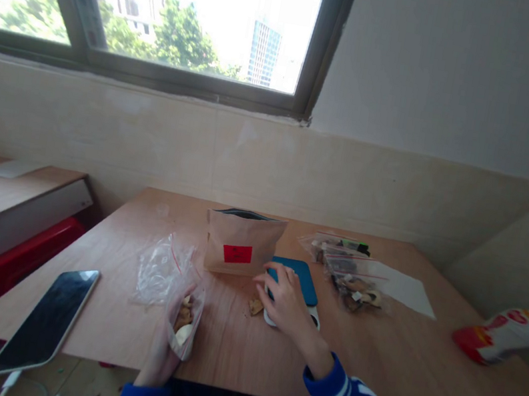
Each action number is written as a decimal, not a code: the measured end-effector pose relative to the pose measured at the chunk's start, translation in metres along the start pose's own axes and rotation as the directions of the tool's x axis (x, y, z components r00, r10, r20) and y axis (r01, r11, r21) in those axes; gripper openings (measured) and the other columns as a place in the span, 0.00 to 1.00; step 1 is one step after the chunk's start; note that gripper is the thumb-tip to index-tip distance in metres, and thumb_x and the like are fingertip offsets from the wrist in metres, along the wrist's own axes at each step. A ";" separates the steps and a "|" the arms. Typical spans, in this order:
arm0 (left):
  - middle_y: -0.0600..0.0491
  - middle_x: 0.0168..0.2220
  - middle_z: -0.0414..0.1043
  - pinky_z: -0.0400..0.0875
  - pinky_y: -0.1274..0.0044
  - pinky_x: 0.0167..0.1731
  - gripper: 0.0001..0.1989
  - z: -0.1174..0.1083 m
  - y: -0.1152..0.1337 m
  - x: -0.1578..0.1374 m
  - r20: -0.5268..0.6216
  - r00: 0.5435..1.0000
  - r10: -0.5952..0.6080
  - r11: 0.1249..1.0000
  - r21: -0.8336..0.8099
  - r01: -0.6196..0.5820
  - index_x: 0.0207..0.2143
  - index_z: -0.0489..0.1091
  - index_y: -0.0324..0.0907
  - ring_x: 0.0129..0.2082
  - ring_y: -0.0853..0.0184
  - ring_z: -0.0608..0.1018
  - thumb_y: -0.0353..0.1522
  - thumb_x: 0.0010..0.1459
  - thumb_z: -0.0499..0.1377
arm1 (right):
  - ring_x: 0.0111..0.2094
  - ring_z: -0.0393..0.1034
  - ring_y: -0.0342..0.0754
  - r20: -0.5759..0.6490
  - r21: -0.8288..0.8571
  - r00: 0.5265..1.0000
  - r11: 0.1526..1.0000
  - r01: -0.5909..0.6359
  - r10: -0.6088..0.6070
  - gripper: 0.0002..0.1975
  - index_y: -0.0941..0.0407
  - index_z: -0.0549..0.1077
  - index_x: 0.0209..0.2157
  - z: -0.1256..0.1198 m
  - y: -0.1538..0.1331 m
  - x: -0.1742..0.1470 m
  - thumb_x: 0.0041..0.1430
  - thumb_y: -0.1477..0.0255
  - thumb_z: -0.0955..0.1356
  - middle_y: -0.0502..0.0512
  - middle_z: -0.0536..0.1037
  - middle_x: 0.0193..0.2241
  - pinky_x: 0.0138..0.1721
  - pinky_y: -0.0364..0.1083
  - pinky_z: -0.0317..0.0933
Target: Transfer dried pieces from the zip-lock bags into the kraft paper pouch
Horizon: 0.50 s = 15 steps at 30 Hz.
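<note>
My left hand [163, 347] grips a clear zip bag [191, 336] near the table's front edge. Its mouth gapes, and brown dried pieces and one whitish piece show inside. Over a flat white device with a blue top [302, 279], likely a small scale, hovers my right hand [285, 299]. Its fingers are bent and apart, with nothing visible between them. Just below those fingers lies a tan dried piece [255, 306] on the table. A brown paper pouch with a red label [216, 244] stands behind, open at the top. Crumpled clear bags [157, 275] lie left of the held bag.
A phone [49, 317] with a white cable overhangs the front left edge. Filled zip bags [358, 291] and a white sheet [404, 289] lie at the back right. A red and white bottle-like package [508, 333] is at far right. The wall and window rise behind.
</note>
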<state>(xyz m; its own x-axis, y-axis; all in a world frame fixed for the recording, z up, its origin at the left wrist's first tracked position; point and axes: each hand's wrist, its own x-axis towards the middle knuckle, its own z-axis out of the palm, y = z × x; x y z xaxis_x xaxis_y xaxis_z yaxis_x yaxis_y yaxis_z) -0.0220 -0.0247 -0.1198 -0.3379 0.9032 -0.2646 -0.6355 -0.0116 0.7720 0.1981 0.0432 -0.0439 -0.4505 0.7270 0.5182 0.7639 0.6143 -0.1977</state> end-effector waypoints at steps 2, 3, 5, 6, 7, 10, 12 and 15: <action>0.52 0.45 0.76 0.73 0.83 0.39 0.18 0.001 0.000 0.000 0.002 1.000 -0.005 1.000 0.000 0.005 0.42 0.75 0.43 0.39 0.69 0.77 0.36 0.47 0.65 | 0.52 0.64 0.62 0.128 -0.160 0.992 0.987 -0.002 0.023 0.09 0.57 0.75 0.41 0.015 0.004 -0.017 0.59 0.71 0.66 0.66 0.69 0.53 0.49 0.61 0.60; 0.52 0.46 0.76 0.73 0.83 0.39 0.17 0.000 0.000 0.000 -0.002 1.000 -0.007 1.000 -0.002 0.007 0.43 0.75 0.43 0.40 0.69 0.77 0.36 0.48 0.65 | 0.54 0.62 0.65 0.164 -0.219 0.986 0.976 0.000 0.037 0.11 0.59 0.75 0.42 0.022 0.006 -0.022 0.58 0.71 0.68 0.69 0.67 0.55 0.51 0.63 0.58; 0.51 0.48 0.75 0.73 0.83 0.40 0.17 -0.001 -0.001 0.001 -0.007 1.000 -0.019 1.000 -0.006 0.019 0.43 0.75 0.43 0.42 0.68 0.77 0.37 0.48 0.65 | 0.57 0.59 0.67 0.215 -0.282 0.975 0.959 0.013 0.050 0.13 0.61 0.75 0.42 0.033 0.007 -0.029 0.56 0.71 0.69 0.72 0.65 0.57 0.53 0.66 0.55; 0.51 0.48 0.75 0.73 0.82 0.40 0.18 -0.002 -0.002 0.002 -0.006 1.000 -0.025 1.000 -0.006 0.025 0.43 0.75 0.43 0.44 0.67 0.76 0.37 0.49 0.64 | 0.57 0.59 0.67 0.235 -0.296 0.971 0.955 0.023 0.050 0.12 0.61 0.75 0.42 0.036 0.008 -0.030 0.56 0.72 0.69 0.72 0.65 0.57 0.54 0.66 0.54; 0.51 0.48 0.75 0.73 0.81 0.41 0.18 -0.003 -0.003 0.002 -0.002 1.000 -0.029 1.000 -0.003 0.029 0.43 0.75 0.43 0.45 0.66 0.76 0.37 0.49 0.64 | 0.58 0.58 0.67 0.249 -0.303 0.967 0.953 0.028 0.051 0.12 0.61 0.75 0.42 0.039 0.008 -0.031 0.56 0.73 0.69 0.72 0.66 0.57 0.54 0.66 0.53; 0.50 0.49 0.74 0.72 0.80 0.45 0.19 -0.008 -0.006 0.005 0.025 1.000 -0.005 1.000 0.015 0.005 0.44 0.75 0.44 0.49 0.64 0.75 0.38 0.49 0.64 | 0.57 0.58 0.66 0.277 -0.262 0.958 0.965 0.007 0.068 0.08 0.60 0.76 0.39 0.041 0.010 -0.028 0.55 0.76 0.70 0.70 0.68 0.55 0.55 0.66 0.51; 0.50 0.50 0.74 0.71 0.80 0.46 0.20 -0.012 -0.009 0.007 0.028 1.000 0.006 1.000 0.023 -0.007 0.45 0.74 0.43 0.51 0.63 0.73 0.40 0.49 0.63 | 0.55 0.61 0.64 0.298 -0.166 0.952 0.986 -0.025 0.075 0.04 0.58 0.76 0.35 0.035 0.009 -0.022 0.56 0.74 0.70 0.65 0.71 0.51 0.54 0.65 0.52; 0.50 0.52 0.72 0.70 0.80 0.47 0.22 -0.015 -0.011 0.008 0.030 0.999 0.031 0.998 0.045 -0.032 0.45 0.74 0.43 0.53 0.62 0.71 0.41 0.48 0.64 | 0.47 0.66 0.55 0.295 0.070 0.955 0.995 -0.065 0.042 0.05 0.56 0.74 0.30 0.007 0.004 0.000 0.59 0.69 0.69 0.56 0.76 0.40 0.50 0.57 0.55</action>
<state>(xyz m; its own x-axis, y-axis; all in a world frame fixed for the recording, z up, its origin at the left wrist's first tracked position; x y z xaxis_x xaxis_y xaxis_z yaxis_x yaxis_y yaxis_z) -0.0280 -0.0240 -0.1388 -0.3363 0.9149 -0.2232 -0.5924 -0.0213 0.8053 0.1981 0.0472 -0.0503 -0.5346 0.8100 0.2409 0.7575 0.5857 -0.2884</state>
